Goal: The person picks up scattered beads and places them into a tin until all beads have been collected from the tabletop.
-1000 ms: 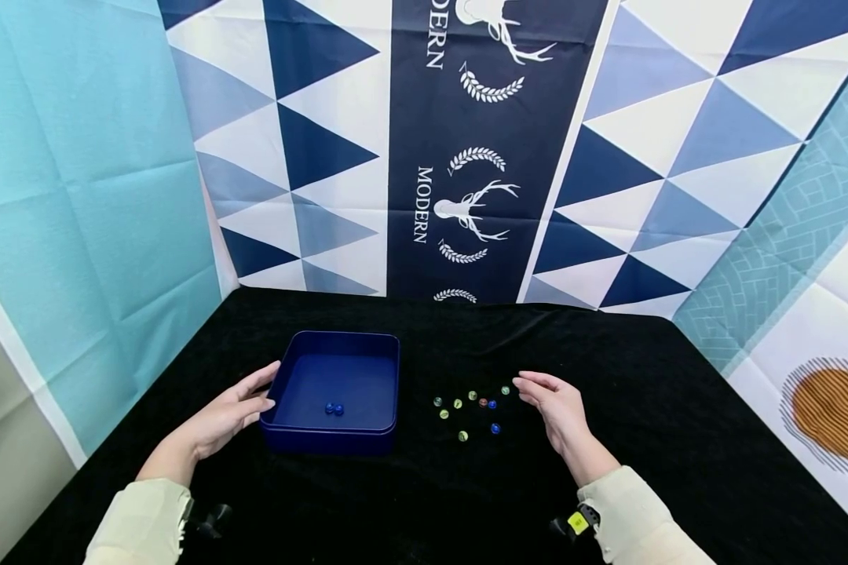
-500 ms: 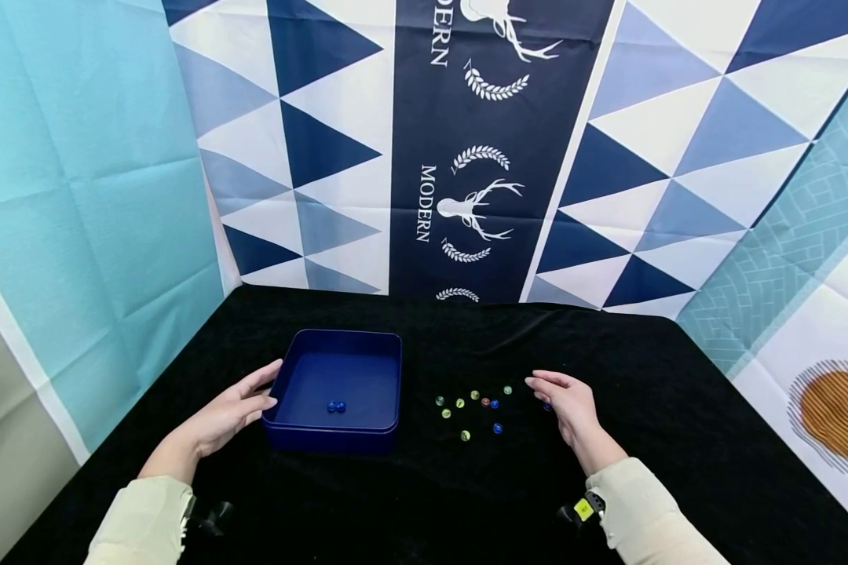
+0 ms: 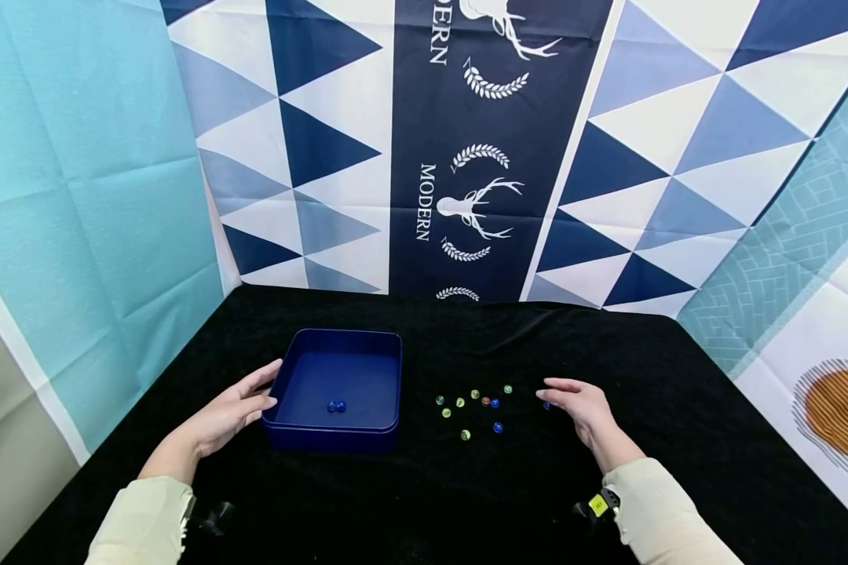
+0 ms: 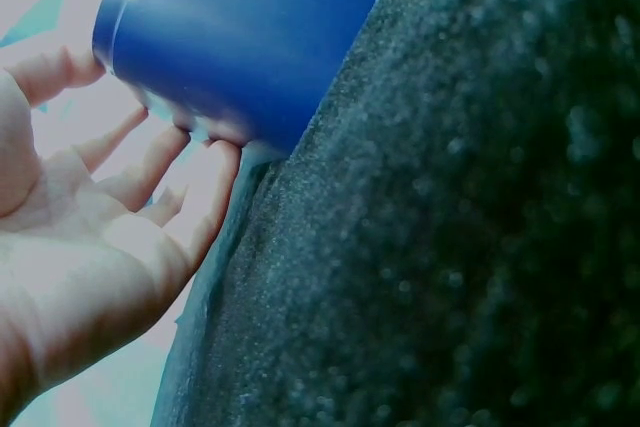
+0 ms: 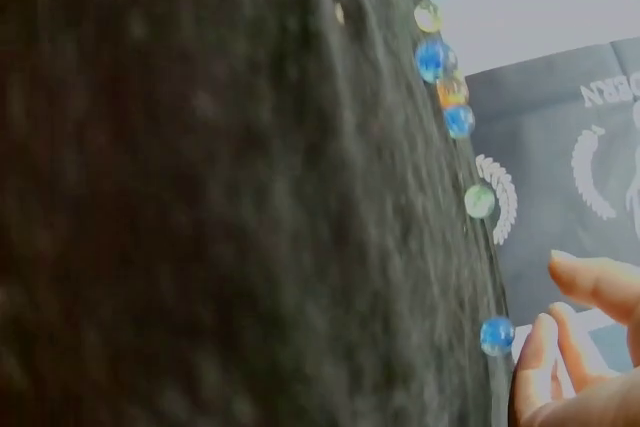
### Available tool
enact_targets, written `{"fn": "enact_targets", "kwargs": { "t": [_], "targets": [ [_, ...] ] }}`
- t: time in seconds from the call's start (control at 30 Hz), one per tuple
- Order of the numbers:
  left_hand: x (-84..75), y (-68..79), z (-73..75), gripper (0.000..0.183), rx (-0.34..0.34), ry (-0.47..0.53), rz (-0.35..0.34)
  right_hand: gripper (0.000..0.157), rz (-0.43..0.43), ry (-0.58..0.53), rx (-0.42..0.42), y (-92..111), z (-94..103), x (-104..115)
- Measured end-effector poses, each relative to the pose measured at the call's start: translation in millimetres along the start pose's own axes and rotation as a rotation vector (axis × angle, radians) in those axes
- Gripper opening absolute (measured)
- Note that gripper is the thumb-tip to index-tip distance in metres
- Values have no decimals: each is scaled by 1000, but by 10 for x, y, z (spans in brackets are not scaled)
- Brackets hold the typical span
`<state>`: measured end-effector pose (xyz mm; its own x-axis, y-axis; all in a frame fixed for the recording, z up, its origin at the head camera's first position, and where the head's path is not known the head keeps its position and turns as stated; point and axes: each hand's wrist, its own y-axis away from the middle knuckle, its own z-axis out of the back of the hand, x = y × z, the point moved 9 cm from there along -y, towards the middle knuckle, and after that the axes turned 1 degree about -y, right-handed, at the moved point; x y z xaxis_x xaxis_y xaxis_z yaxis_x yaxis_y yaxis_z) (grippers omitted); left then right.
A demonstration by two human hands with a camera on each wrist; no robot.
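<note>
At the left wall of the blue box (image 3: 327,441), the left hand (image 3: 222,412) touches with fingers slightly spread. Near 1 blue marble (image 3: 547,406) is the right hand (image 3: 588,412), fingers parted; whether it touches, I cannot tell. This marble is round, equal in every direction. Further left, 9 more marbles (image 3: 498,428) lie on black cloth (image 3: 396,502). The box, nearly square, faces upward, with 2 blue marbles (image 3: 341,406) inside.

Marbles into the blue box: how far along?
Looks done: two blue marbles in the box. Underway: right grip beside another blue marble, apparently not pinching it; left grip touching the box's side. Remaining: that marble plus nine others loose on the black cloth.
</note>
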<state>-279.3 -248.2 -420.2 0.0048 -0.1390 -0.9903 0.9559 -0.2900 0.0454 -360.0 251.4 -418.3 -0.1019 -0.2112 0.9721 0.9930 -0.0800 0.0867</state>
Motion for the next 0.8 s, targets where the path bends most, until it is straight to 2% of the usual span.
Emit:
{"fn": "enact_targets", "kwargs": {
  "t": [0.2, 0.5, 0.6, 0.7, 0.8],
  "targets": [
    [0, 0, 1, 69, -3, 2, 0, 47, 8, 64, 81, 1, -5, -31],
    [-9, 15, 1, 69, -1, 7, 2, 40, 102, 228, 182, 11, -79, 39],
    [-17, 16, 1, 69, -3, 5, 3, 35, 105, 283, 181, 18, -75, 48],
    [-21, 16, 1, 69, -1, 2, 6, 30, 114, 359, 143, 21, -34, 69],
    [-19, 16, 1, 69, 1, 4, 8, 28, 112, 388, 104, 19, 7, 77]
  ]
}}
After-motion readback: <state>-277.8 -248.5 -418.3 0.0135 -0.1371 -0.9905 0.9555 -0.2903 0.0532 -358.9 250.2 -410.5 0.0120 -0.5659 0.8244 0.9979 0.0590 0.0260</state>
